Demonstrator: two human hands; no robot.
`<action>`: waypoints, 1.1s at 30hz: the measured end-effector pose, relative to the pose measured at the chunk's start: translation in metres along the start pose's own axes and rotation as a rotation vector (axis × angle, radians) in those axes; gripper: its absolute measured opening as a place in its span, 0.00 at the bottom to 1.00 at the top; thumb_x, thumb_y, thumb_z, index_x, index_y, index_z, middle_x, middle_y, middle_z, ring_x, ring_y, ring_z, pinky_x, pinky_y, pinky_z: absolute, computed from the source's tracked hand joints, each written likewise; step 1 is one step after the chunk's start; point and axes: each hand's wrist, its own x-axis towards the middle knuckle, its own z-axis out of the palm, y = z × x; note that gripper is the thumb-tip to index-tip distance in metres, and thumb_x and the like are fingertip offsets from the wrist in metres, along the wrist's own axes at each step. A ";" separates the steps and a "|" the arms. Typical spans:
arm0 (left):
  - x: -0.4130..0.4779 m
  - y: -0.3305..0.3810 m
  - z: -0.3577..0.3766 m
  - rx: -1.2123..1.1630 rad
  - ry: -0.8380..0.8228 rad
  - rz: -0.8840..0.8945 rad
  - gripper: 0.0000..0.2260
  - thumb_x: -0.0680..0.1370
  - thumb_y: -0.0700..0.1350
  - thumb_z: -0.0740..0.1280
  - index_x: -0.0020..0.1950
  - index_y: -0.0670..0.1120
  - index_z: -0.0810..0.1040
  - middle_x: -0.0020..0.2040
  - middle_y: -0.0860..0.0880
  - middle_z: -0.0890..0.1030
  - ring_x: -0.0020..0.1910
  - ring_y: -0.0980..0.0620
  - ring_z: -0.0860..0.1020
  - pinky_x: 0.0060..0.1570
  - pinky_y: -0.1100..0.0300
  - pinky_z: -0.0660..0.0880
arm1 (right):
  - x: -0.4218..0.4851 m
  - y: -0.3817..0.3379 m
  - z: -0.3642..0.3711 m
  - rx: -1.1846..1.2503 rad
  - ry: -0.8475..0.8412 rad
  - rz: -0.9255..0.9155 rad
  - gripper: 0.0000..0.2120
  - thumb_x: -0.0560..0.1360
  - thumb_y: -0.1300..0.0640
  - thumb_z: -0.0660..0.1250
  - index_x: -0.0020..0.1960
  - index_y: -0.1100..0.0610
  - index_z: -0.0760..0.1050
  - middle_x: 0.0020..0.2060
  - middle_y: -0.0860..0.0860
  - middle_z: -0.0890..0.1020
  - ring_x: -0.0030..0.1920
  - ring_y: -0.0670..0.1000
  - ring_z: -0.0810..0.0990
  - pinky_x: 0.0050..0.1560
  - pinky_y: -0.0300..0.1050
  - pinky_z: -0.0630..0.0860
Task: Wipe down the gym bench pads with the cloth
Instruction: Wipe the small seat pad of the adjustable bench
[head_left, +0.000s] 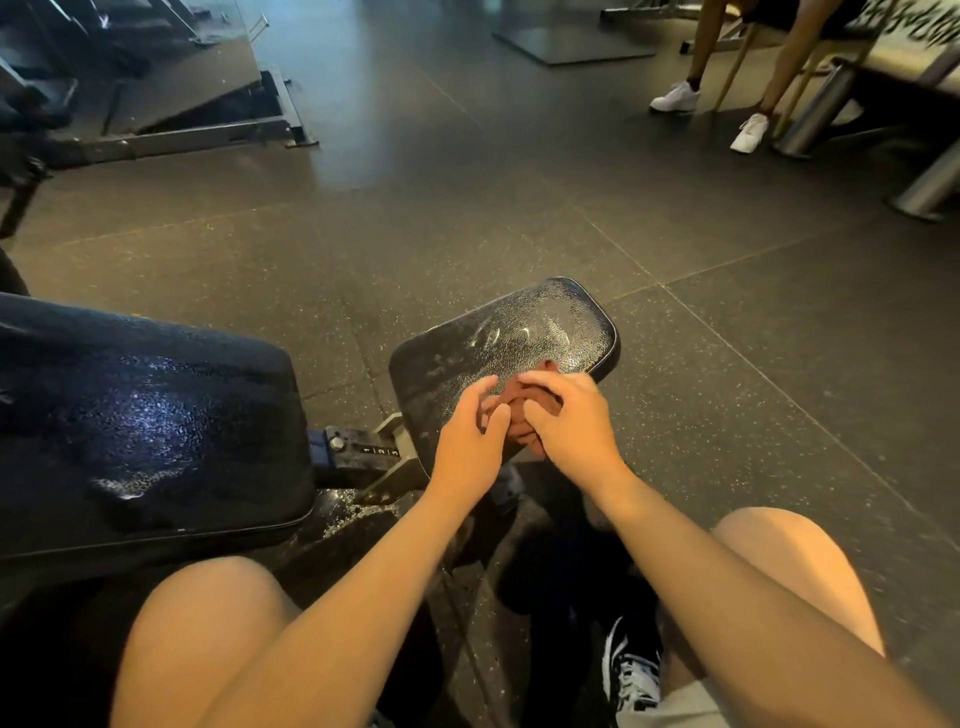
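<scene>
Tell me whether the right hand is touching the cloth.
Touching: the head view shows the right hand gripping the cloth in its curled fingers.

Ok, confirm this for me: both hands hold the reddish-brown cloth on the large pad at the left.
Not quite. In the head view the left hand and right hand hold the reddish-brown cloth on the small pad, not the large pad.

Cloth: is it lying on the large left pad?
No, the left hand and right hand hold the cloth over the small seat pad.
</scene>
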 end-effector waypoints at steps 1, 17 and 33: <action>0.001 0.002 -0.001 0.011 0.021 0.014 0.17 0.84 0.48 0.61 0.73 0.53 0.70 0.60 0.60 0.78 0.56 0.69 0.75 0.53 0.78 0.67 | 0.006 -0.002 -0.003 -0.047 0.063 -0.020 0.18 0.75 0.62 0.68 0.62 0.49 0.80 0.55 0.49 0.72 0.56 0.48 0.76 0.58 0.30 0.69; 0.017 -0.024 -0.019 0.093 0.178 0.027 0.14 0.85 0.46 0.55 0.62 0.52 0.79 0.56 0.60 0.80 0.56 0.68 0.75 0.59 0.69 0.69 | 0.037 0.009 0.047 -0.739 -0.245 -0.515 0.18 0.78 0.54 0.63 0.68 0.50 0.74 0.67 0.50 0.76 0.76 0.60 0.61 0.73 0.58 0.60; 0.001 -0.062 -0.019 0.317 0.156 0.061 0.16 0.86 0.46 0.54 0.70 0.47 0.74 0.67 0.50 0.76 0.67 0.51 0.71 0.71 0.56 0.64 | 0.044 0.001 0.054 -0.680 -0.304 -0.514 0.17 0.73 0.62 0.65 0.62 0.57 0.76 0.62 0.55 0.76 0.65 0.60 0.72 0.64 0.56 0.70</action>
